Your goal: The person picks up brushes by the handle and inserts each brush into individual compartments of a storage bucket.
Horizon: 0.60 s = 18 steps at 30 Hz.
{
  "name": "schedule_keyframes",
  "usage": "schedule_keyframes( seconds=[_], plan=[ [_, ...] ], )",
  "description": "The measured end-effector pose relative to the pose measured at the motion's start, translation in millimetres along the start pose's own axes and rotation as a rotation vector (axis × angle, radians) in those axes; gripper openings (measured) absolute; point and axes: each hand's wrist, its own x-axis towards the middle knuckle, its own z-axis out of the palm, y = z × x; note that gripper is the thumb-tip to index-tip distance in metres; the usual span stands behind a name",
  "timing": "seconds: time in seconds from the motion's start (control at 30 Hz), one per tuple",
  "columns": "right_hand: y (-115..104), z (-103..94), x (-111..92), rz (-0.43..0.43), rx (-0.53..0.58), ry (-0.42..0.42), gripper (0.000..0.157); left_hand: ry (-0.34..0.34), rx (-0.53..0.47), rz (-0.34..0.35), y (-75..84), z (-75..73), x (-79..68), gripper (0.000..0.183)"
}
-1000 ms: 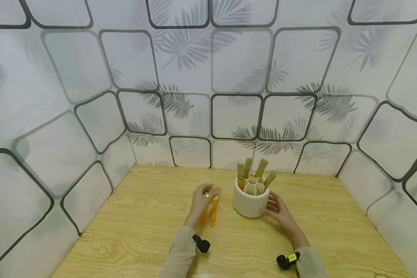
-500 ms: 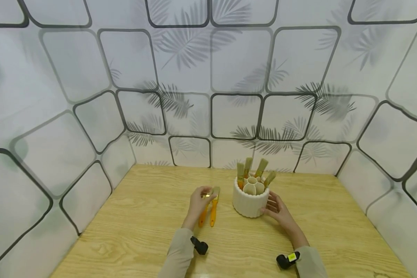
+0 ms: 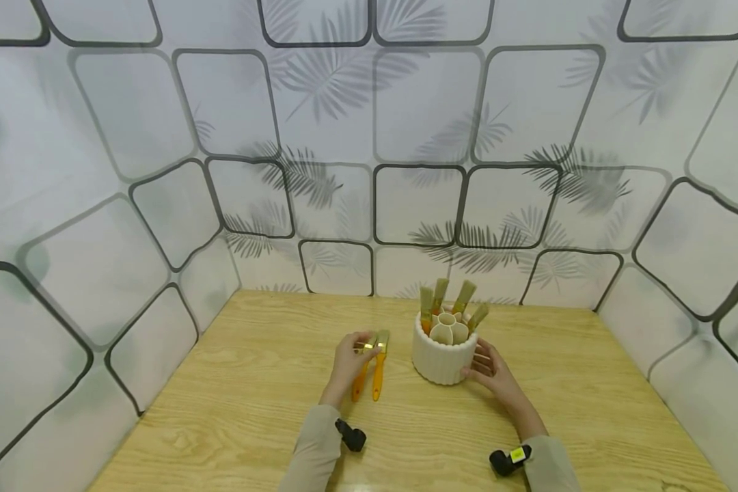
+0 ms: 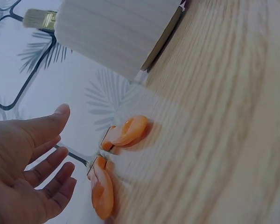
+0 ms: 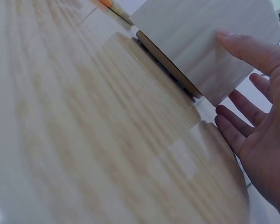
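Two paintbrushes lie side by side on the table, bristles facing away: a left paintbrush [image 3: 359, 383] and a right paintbrush [image 3: 378, 374], both with orange handles. My left hand [image 3: 348, 362] hovers at the left brush's bristle end, overlapping it in the head view. In the left wrist view that hand [image 4: 23, 170] has loosely bent fingers with nothing between them, beside the orange handles [image 4: 102, 189]. To the right stands a white ribbed brush holder [image 3: 441, 362]. My right hand [image 3: 497, 377] rests against its right side, with the thumb [image 5: 242, 49] on the wall and relaxed fingers beside it.
Several brushes [image 3: 464, 295] stand bristles up in the holder, around its petal-shaped compartments [image 3: 447, 329]. The wood-grain table [image 3: 252, 383] runs back to a patterned wall covering [image 3: 338, 205], which also encloses both sides.
My left hand has drawn back slightly toward me and to the left, showing more of the bristles. My right hand and the holder stay in place.
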Motion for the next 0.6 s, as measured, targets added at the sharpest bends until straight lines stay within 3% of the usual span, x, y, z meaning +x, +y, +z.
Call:
schedule_keyframes(
  seconds=[0.27,0.6],
  plan=[
    [1.2,0.4,0.5,-0.005,0.0,-0.003,0.073,-0.028,0.032,0.025,-5.5,-2.9,-2.6,0.039],
    [1.4,0.5,-0.2,-0.002,-0.003,-0.002,0.072,-0.066,0.047,-0.053,-4.7,-5.7,-4.3,0.037]
  ],
)
